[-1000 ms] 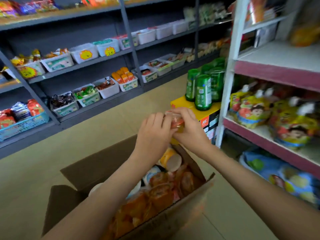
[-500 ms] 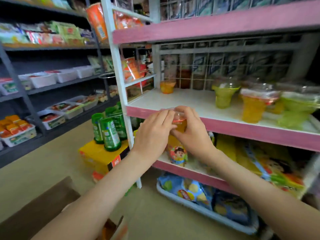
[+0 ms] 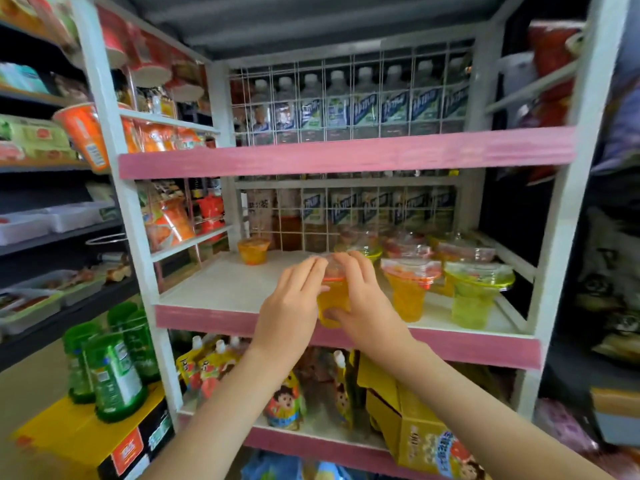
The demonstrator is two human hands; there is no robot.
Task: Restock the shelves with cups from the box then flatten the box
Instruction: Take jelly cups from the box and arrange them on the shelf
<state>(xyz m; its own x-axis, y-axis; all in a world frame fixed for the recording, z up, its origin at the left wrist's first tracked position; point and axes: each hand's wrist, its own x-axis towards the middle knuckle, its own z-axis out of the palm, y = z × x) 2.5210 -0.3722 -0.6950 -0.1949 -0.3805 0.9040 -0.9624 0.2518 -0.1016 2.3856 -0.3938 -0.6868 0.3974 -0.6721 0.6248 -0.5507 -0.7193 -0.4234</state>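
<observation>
Both hands are up at the middle shelf, the white board with the pink front edge. The left hand and right hand close together round one cup, clear with orange filling and a red-rimmed lid. The left fingers curve against its left side with the tips at the lid. The right fingers wrap its right side, thumb low near the base. The grip is narrow and the cup is held upright between the palms. The cup sits over the front part of the middle shelf, about midway along. I cannot tell whether its base touches the board, because the hands hide it. To its right on the middle shelf stand an orange cup and a green cup, with more cups behind them, blurred. A squat orange cup stands alone at the back left of the middle shelf, by the wire grid. Below the middle shelf stand spouted pouches. Lower left of the middle shelf, green bottles stand on a yellow carton.
</observation>
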